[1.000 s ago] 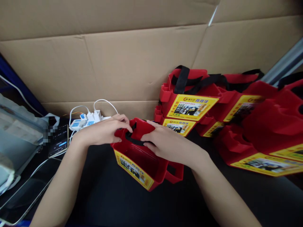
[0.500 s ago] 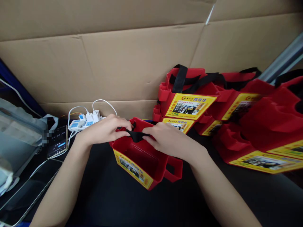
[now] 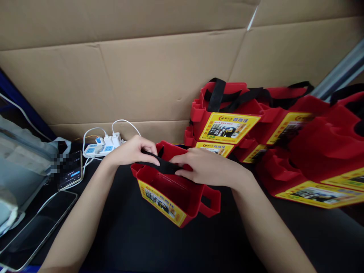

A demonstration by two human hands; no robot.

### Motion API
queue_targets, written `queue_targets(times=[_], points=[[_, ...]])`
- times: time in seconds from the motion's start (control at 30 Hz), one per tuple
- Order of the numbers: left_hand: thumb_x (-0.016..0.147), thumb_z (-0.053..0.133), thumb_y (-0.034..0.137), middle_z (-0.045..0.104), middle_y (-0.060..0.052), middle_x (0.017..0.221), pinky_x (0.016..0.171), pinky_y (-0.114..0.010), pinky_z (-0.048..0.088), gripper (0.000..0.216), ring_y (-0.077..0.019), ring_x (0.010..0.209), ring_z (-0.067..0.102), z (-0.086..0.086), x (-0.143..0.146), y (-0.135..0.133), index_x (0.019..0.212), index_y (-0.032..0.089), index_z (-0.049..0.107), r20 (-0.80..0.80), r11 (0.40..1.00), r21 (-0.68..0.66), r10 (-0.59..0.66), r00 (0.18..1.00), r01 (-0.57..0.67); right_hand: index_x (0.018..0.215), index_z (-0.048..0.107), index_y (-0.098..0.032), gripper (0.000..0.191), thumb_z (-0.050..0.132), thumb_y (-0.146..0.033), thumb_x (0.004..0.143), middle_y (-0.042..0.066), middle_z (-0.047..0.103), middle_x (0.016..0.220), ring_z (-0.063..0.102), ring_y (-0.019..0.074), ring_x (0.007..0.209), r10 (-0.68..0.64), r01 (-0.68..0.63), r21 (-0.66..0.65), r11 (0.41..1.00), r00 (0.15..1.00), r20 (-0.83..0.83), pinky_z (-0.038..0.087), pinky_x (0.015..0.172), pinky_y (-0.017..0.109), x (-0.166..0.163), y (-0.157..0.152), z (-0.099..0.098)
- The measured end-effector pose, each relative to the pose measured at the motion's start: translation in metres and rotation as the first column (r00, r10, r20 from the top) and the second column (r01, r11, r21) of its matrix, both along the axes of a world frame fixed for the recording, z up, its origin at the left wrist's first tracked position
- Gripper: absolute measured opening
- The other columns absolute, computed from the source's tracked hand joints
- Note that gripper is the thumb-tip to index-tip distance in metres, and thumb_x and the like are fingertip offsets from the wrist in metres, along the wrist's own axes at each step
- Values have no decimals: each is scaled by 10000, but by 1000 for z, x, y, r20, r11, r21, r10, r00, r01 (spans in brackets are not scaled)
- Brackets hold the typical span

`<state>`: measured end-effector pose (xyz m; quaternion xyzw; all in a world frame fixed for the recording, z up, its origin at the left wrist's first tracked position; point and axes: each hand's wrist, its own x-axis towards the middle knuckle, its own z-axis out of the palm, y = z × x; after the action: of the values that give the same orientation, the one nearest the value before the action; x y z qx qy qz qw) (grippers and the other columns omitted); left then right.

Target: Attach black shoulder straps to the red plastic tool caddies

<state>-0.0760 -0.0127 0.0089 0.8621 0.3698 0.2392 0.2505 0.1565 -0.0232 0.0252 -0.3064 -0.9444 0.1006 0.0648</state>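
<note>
A red plastic caddy (image 3: 173, 193) with a yellow label on its side sits on the dark table in front of me. A black strap (image 3: 163, 165) stretches across its open top. My left hand (image 3: 132, 151) pinches the strap's left end at the caddy's far rim. My right hand (image 3: 206, 167) is closed on the strap's right end, fingers pressed over it. Both hands are close together above the caddy.
Several more red caddies (image 3: 227, 121) with black straps and yellow labels are stacked and piled at the right. A cardboard wall (image 3: 142, 76) stands behind. A white power strip (image 3: 99, 146), a phone (image 3: 69, 170), a tablet (image 3: 34, 227) and a clear box lie at the left.
Both hands have shifted slightly while working the black strap, which now lies flatter and longer across the caddy's top. The caddy has barely moved.
</note>
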Motion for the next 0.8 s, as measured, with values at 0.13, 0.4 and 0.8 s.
queue_targets(times=[0.13, 0.4, 0.8], points=[[687, 655, 434, 371, 55, 484, 458, -174, 262, 384, -53, 477, 282, 1, 5, -2, 522, 124, 502, -60, 998, 57, -26, 998, 29, 1003, 618, -187, 264, 517, -352, 823, 29, 656, 882, 592, 138, 795, 50, -125, -194, 973, 935, -350, 428, 701, 250, 4, 15, 2], [693, 638, 470, 202, 56, 490, 446, -211, 197, 534, -66, 486, 182, -1, 8, -2, 463, 144, 284, -79, 989, 127, -71, 994, 81, 1093, 593, -126, 337, 524, -201, 771, 88, 604, 1139, 556, 172, 1033, 2, -208, -378, 902, 879, -477, 426, 890, 314, -13, 78, -36], [713, 632, 437, 264, 55, 450, 422, -200, 222, 463, -52, 447, 229, 13, 12, -18, 448, 134, 402, -89, 985, 160, -52, 995, 66, 1057, 597, -173, 276, 501, -312, 839, 42, 616, 1091, 555, 137, 1017, 76, -231, -202, 952, 815, -575, 406, 891, 263, -11, 38, -5]])
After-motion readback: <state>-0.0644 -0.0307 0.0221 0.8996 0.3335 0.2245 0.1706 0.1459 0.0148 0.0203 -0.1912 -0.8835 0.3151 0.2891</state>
